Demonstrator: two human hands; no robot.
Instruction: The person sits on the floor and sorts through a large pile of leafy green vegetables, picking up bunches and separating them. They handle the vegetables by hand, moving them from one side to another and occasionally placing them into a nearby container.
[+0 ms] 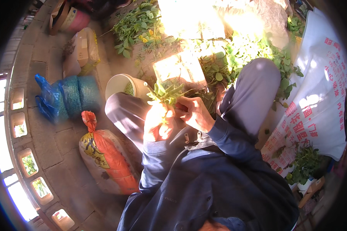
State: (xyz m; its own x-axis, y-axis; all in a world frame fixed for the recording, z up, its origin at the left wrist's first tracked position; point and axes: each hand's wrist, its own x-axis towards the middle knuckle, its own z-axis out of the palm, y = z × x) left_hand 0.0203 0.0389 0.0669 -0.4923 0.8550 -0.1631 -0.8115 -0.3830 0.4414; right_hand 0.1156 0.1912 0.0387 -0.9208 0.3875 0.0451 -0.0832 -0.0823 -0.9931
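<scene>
My left hand (159,121) is closed around the stems of a small bunch of green plants or pods (166,93), held upright over my lap. Beside it, my right hand (195,111) has its thumb and fingers pinched close to the bunch; whether something thin sits between them cannot be made out. Just past my left knee a white plastic bucket (138,88) leans on its side, with some green bits inside. Beyond my hands a sunlit cardboard piece or box (179,68) lies on the ground among leafy stems.
Heaps of leafy plants (136,27) lie ahead, and more (245,52) at the right. An orange-and-white sack (110,161), a blue plastic bag (49,98) and a cardboard box (82,50) stand on the left paving. A white printed sheet (315,95) spreads at the right.
</scene>
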